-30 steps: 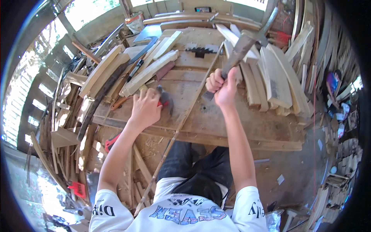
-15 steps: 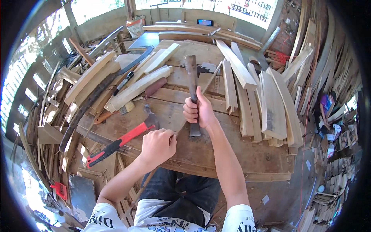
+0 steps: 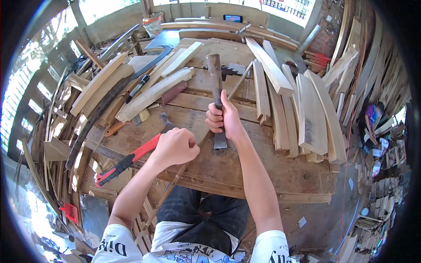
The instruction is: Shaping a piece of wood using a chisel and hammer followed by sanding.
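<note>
My right hand [image 3: 228,120] is closed round a chisel [image 3: 215,74]. Its worn wooden handle points up and away, and its flat metal blade points down at the bench. My left hand [image 3: 179,147] is closed in a fist on a long thin wooden stick [image 3: 176,177]. That stick slants from the far middle of the bench, passes behind the chisel and hangs over the near edge toward my lap. Beside and partly behind my left hand lies a hammer [image 3: 133,158] with a red and black handle. The wooden workbench [image 3: 263,175] is under both hands.
Wooden boards [image 3: 312,118] lie on the right of the bench, and more wood pieces [image 3: 155,94] on the left. A curved blade [image 3: 153,63], a black marker [image 3: 138,87] and a brush [image 3: 141,116] lie left. Another person [image 3: 372,120] sits far right.
My left fist has risen a little, away from me, and turned. The chisel has shifted slightly upward in view, still in my right hand. The hammer handle appears slightly lower left.
</note>
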Available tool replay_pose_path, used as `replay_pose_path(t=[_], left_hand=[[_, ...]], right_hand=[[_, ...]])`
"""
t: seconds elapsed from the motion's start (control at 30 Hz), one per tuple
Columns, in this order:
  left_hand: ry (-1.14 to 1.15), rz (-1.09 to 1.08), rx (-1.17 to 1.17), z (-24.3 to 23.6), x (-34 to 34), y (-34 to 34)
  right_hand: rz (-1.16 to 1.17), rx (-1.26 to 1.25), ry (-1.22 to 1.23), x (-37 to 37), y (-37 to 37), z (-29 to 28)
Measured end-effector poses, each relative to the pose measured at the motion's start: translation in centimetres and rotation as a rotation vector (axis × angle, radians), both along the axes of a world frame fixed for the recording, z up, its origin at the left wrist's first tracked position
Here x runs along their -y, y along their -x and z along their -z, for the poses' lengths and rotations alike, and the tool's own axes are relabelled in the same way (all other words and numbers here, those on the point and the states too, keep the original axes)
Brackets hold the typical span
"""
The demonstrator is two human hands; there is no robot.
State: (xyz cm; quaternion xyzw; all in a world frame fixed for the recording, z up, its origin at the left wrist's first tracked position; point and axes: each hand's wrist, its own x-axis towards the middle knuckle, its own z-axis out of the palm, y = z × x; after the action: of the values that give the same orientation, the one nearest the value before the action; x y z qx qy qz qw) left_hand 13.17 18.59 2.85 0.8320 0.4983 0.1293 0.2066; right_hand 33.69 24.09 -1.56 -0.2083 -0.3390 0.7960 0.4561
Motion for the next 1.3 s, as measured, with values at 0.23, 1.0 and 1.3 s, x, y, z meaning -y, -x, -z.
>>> replay_pose_path(t=[0.23,1.0,1.3], left_hand=[[-0.113,-0.038,-0.037,1.1,0.7,-1.2],[0.221,0.065,0.201,0.9,-1.8,0.2],[0.060,0.118,0.079,1.2,-1.5,0.0]], right_hand=[[0.011,0.008,-0.002,0.0,0.0,0.0],[0.047,0.035,-0.014,0.1,0.3,-0.2],[-0.005,-0.005,-0.053,-0.2,-0.2,0.7]])
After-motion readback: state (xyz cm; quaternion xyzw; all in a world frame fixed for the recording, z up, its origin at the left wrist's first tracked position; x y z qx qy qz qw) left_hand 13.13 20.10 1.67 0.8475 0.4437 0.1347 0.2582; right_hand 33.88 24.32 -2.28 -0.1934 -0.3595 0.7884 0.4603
